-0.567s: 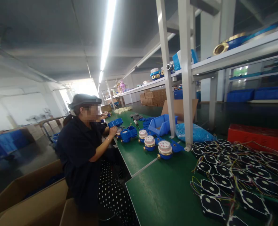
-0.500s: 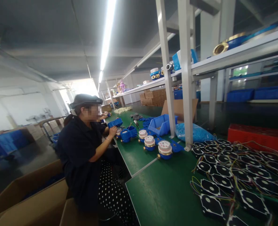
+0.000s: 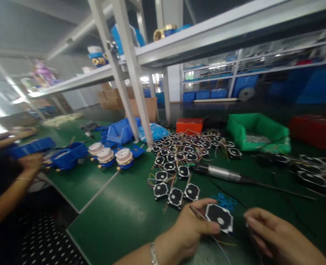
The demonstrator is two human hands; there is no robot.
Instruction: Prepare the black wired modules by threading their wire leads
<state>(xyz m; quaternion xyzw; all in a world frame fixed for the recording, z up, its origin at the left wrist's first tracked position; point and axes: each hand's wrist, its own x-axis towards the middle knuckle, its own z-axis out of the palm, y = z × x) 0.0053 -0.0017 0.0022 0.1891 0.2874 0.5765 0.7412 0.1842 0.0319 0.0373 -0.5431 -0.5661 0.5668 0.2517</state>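
My left hand point(image 3: 192, 226) grips a flat black module point(image 3: 220, 218) with white edges and a round pale spot, thumb on its front; thin coloured wires hang from it. To its right, my right hand point(image 3: 270, 230) has its fingers pinched together, and what they hold is too small and blurred to name. Just beyond the held module lie small blue rings point(image 3: 225, 201). Many similar black modules point(image 3: 175, 197) with wires lie on the green table point(image 3: 118, 217). A silver and black powered screwdriver point(image 3: 223, 173) rests behind my hands.
A green bin point(image 3: 259, 134) and red boxes point(image 3: 189, 126) stand at the back. Round meters point(image 3: 124, 157) and a blue bin point(image 3: 121, 130) are left of the shelf posts point(image 3: 136, 77). Another person's arm point(image 3: 11, 191) reaches in at far left.
The view has swung right and down. Both my hands, the held module, the screwdriver and the green bin now show; the person at the left is mostly out of view.
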